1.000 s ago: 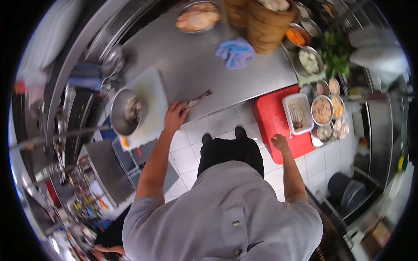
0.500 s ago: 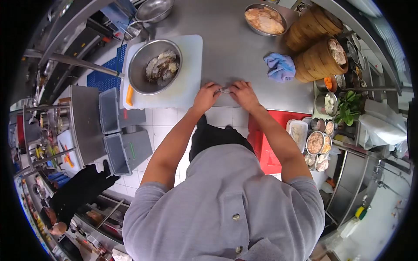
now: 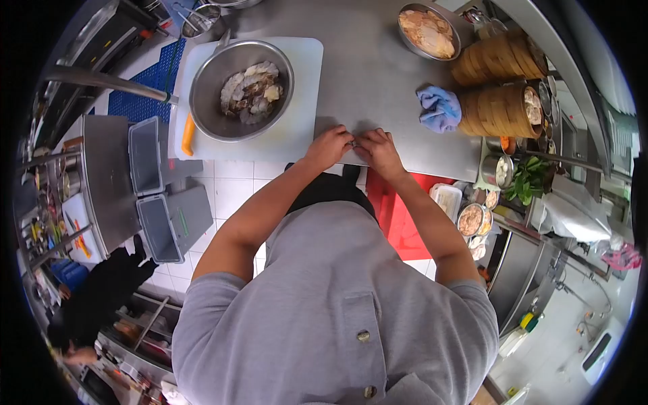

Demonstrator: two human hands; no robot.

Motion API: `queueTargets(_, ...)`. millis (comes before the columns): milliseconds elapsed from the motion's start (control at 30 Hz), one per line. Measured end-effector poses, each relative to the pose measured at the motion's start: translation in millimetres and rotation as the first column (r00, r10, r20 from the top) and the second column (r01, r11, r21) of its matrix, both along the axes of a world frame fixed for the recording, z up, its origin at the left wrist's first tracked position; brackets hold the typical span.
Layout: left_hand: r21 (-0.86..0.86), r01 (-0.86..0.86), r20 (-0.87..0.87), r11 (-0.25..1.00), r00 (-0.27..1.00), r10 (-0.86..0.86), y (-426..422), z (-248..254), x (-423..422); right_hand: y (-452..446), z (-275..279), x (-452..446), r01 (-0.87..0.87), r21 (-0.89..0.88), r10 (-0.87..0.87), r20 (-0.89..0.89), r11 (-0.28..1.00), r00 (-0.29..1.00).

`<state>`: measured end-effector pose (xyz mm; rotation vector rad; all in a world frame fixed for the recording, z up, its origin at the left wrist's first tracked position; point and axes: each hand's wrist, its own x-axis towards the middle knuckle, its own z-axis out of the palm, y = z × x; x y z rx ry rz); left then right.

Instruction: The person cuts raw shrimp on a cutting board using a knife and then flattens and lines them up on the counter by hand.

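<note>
Over the steel counter's front edge, my left hand (image 3: 329, 146) and my right hand (image 3: 380, 152) meet at the fingertips. Both are closed in a pinch on a small greyish shrimp (image 3: 352, 144), mostly covered by the fingers. Left of them, a steel bowl (image 3: 202, 116) with raw shrimp (image 3: 250, 91) in it rests on a white cutting board (image 3: 305, 101). A knife with a yellow handle (image 3: 187, 137) lies at the board's left side, its blade hidden by the bowl.
A blue cloth (image 3: 440, 108) lies right of my hands, beside stacked bamboo steamers (image 3: 496, 111). A bowl of raw meat (image 3: 428, 34) stands farther back. Below the counter are a red surface (image 3: 408, 223) and grey bins (image 3: 162, 229). Another person (image 3: 101, 290) is at lower left.
The view has shifted, moving the bowl and board slightly up in it. My hands have drawn closer together around the shrimp, and less of it shows. The other person appears to have moved slightly.
</note>
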<state>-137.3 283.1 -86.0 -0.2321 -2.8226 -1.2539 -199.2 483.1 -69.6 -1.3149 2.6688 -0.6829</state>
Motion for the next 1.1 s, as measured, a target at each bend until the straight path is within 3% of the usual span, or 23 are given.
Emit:
queueTargets(100,-0.014,-0.006,0.094,1.000,0.996,0.007,4.3,0.7,0.1,-0.9,-4.0,-9.8,-0.033,0.070,0.030,0.046,0.997,0.999)
queueTargets(267,-0.113,0.004,0.032,0.994,1.000,0.000,12.0,6.0,2.7,4.0,-13.6,-20.3,-0.106,0.052,0.104,0.033,0.993,0.994)
queueTargets(400,-0.182,0.019,0.081,0.983,0.997,-0.005,13.2,14.8,1.9,1.7,-10.0,-26.0,-0.134,0.035,0.131,0.076,0.990,0.988)
queueTargets(467,-0.105,-0.085,0.122,0.991,0.988,0.097,14.2,21.6,3.2,2.8,-9.3,-23.1,-0.125,-0.045,0.129,0.099,0.991,0.987)
queueTargets(600,-0.020,-0.097,0.124,0.995,0.987,0.099,8.9,22.0,5.1,2.7,-17.2,-19.9,-0.110,-0.195,0.140,0.144,0.975,0.980)
queueTargets(700,0.055,-0.103,0.098,0.993,0.990,0.097,8.0,17.1,3.4,2.6,-14.9,-18.9,-0.094,-0.175,0.118,0.133,0.980,0.984)
queueTargets(833,-0.098,-0.021,0.109,0.995,0.994,0.032,10.5,7.9,5.9,-2.0,-15.5,-15.6,-0.065,-0.102,0.075,0.091,0.993,0.993)
queueTargets(900,-0.169,0.017,0.119,0.986,0.993,0.003,8.9,5.6,4.4,-3.9,-14.4,-12.7,-0.100,0.028,0.100,0.032,0.995,0.995)
queueTargets(1033,-0.296,0.096,0.000,0.950,0.995,-0.101,7.1,3.5,6.3,-8.3,-17.2,-5.1,-0.056,0.004,0.056,-0.031,0.998,0.998)
queueTargets(1100,-0.322,0.114,-0.021,0.940,0.992,-0.128,7.5,3.9,4.9,-9.9,-14.7,-4.2,-0.081,0.089,0.088,-0.086,0.993,0.992)
